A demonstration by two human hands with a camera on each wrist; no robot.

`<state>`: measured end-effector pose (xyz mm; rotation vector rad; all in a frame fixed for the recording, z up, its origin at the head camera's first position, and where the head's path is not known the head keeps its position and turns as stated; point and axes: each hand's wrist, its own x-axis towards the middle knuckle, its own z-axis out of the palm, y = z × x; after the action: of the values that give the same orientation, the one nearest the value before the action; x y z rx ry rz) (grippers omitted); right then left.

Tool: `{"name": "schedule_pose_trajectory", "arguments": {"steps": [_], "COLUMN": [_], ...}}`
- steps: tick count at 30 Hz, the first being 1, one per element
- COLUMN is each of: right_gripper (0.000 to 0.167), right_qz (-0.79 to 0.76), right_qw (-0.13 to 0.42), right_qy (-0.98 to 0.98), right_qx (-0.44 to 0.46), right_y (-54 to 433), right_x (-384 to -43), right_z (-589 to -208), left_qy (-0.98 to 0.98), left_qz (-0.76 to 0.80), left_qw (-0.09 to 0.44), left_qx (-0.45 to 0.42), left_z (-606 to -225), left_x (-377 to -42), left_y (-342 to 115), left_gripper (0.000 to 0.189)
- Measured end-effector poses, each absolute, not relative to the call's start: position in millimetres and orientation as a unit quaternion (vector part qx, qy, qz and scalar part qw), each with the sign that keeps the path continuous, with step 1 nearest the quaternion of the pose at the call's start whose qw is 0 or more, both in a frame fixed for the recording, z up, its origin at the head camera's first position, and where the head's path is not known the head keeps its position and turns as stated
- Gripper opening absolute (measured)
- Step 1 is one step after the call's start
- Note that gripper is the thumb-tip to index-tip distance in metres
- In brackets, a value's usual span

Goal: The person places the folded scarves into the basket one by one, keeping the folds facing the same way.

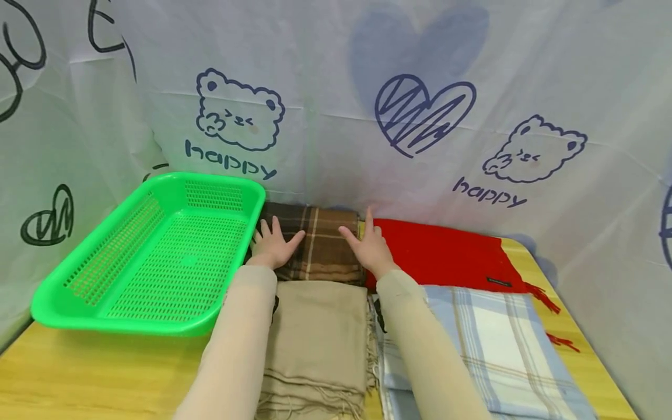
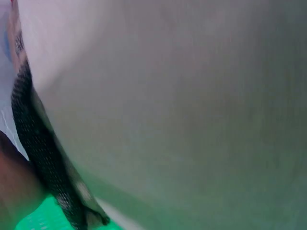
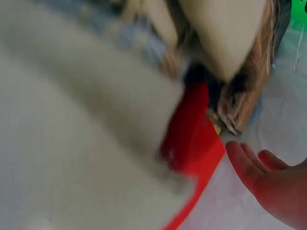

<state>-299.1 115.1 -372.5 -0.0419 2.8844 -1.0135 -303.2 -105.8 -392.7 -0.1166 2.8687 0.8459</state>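
In the head view my left hand (image 1: 274, 246) is over the left part of a folded brown plaid scarf (image 1: 331, 236), fingers spread and thumb pointing right. My right hand (image 1: 371, 248) is between that scarf and a folded red scarf (image 1: 441, 254), its index finger straight and its thumb out to the left. Neither hand holds anything. Below the forearms lies a folded beige scarf (image 1: 321, 326) with fringed edges. To its right is a blue and white plaid scarf (image 1: 504, 344). The right wrist view shows the right fingers (image 3: 247, 167) beside the red scarf (image 3: 206, 148); sleeve cloth fills most of the left wrist view.
A green plastic basket (image 1: 48, 309) with slotted walls stands at the left, its right rim close to the left hand. The scarves lie on a wooden table (image 1: 94, 373). A white printed curtain (image 1: 325, 70) hangs behind and along both sides.
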Motion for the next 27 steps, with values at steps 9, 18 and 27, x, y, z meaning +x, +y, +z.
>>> {"name": "schedule_pose_trajectory", "arguments": {"steps": [9,18,27], "right_gripper": [0.098,0.069,0.056], "right_qz": [-0.383,-0.387,-0.462], "right_qw": [0.134,0.215,0.231], "right_qy": [0.914,0.896,0.854], "right_qx": [0.011,0.029,0.058], "right_y": [115,114,108], "right_x": [-300,-297,-299], "right_z": [-397,-388,-392], "left_qy": [0.953,0.936,0.921], "left_qz": [0.258,0.255,0.347], "left_qw": [0.123,0.149,0.112], "left_qx": [-0.096,-0.192,-0.136], "left_z": [-397,-377,-369], "left_x": [-307,-300,-296], "left_y": [-113,-111,-113], "left_gripper": [0.081,0.064,0.025]}}
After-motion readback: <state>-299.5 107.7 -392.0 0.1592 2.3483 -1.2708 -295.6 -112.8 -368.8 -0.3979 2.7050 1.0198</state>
